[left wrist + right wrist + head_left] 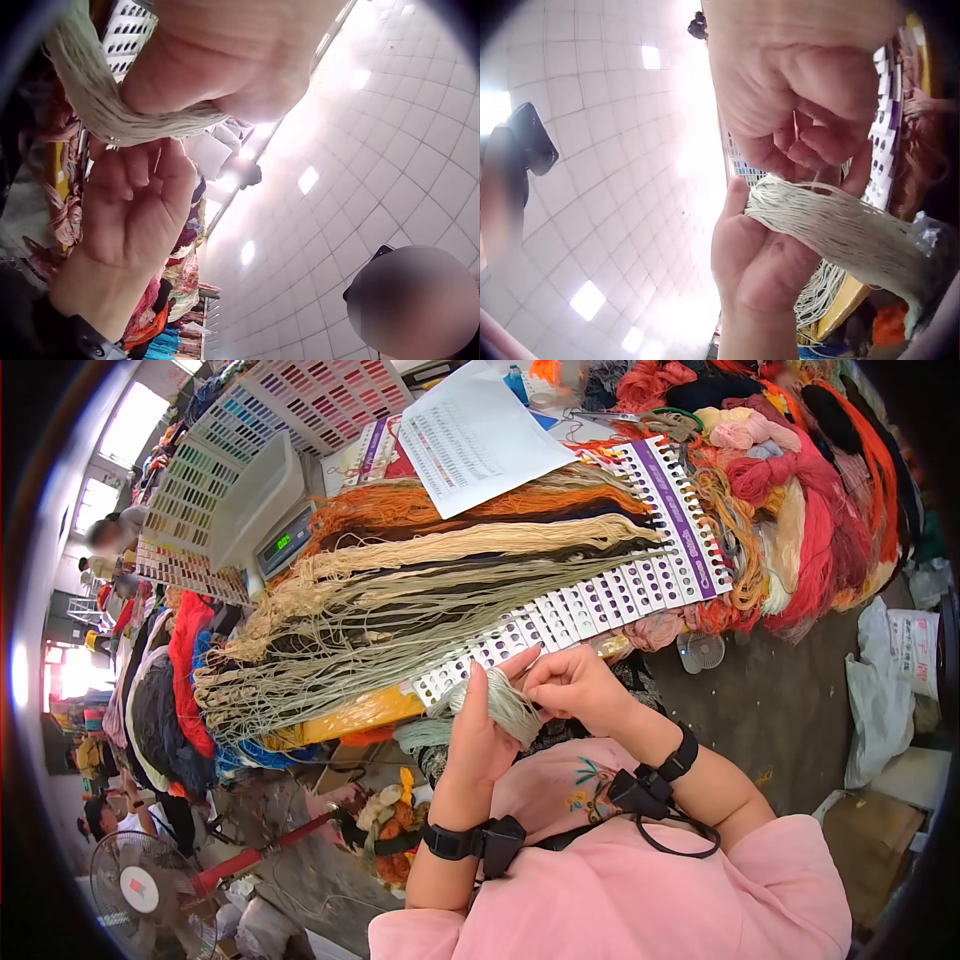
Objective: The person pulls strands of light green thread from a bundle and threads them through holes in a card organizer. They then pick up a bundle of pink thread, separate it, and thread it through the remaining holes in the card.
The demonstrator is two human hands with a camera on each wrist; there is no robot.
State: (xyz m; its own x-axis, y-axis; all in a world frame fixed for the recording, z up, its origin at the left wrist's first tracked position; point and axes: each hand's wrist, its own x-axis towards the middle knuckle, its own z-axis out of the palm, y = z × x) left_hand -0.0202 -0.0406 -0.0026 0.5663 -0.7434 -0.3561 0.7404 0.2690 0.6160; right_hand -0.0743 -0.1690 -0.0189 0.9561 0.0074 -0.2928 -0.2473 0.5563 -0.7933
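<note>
A skein of pale grey-green thread hangs across my left hand, held between the thumb and the fingers; its strands fan over the palm in the right wrist view. My right hand is right beside it with curled fingers. In the left wrist view, a thin strand shows at the right hand's fingertips, pinched there. Behind both hands lies a white holed card strip, with long olive-grey threads running from its holes.
Beige and orange threads lie farther back under a printed sheet. A scale and colour charts stand at the left. Coloured skeins heap at the right. A floor fan is lower left.
</note>
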